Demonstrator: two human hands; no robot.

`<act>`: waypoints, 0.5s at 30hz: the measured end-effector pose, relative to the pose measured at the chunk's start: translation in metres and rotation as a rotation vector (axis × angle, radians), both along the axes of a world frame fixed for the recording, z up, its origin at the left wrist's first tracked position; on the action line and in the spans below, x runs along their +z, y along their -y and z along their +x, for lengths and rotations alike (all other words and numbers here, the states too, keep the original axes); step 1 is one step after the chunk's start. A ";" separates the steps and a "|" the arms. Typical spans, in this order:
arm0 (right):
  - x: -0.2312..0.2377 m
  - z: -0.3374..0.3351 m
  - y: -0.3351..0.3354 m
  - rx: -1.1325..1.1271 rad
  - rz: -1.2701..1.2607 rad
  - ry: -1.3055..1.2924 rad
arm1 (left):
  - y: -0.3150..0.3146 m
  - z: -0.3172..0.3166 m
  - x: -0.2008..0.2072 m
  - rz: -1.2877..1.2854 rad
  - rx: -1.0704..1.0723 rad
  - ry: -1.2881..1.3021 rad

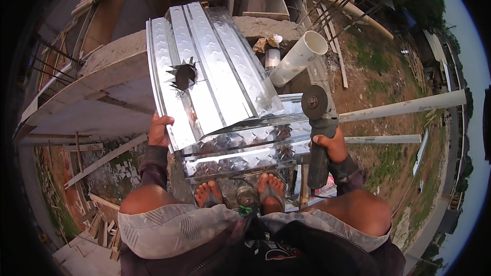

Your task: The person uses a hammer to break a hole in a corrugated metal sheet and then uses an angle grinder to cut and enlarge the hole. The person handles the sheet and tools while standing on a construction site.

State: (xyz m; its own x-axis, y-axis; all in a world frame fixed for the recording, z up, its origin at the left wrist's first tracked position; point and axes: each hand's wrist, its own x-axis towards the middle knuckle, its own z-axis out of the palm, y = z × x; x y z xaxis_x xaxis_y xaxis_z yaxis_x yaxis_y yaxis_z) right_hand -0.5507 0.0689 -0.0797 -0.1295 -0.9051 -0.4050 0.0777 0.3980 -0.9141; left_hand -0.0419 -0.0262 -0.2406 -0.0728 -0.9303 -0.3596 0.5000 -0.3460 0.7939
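A shiny ribbed metal decking sheet (225,79) lies tilted in front of me, with a jagged hole (184,75) cut through it, its metal tabs bent up around the rim. My left hand (159,130) grips the sheet's near left edge, thumb on top. In my right hand (332,145) is an angle grinder (320,161), held upright by its body, its dark cutting disc (314,102) up and away from the sheet. Whether the disc spins I cannot tell. More embossed metal decking (240,161) lies beneath, close to my sandalled feet (270,191).
A wide white pipe (299,59) leans beyond the sheet, beside a small can (272,57) and crumpled brown paper (266,44). Two long pale pipes (404,106) stick out to the right. A concrete beam (110,64) runs at left, with a drop to ground below. Steel rods (358,0) rise at far right.
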 end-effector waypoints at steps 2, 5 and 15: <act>0.007 -0.006 -0.005 -0.044 0.010 0.019 | -0.006 -0.019 0.036 -0.042 0.028 -0.011; 0.009 -0.011 -0.008 -0.071 -0.019 0.019 | -0.016 -0.023 0.050 -0.075 0.087 0.016; 0.008 -0.012 -0.013 -0.048 -0.052 -0.012 | -0.087 -0.104 0.032 0.078 0.319 -0.183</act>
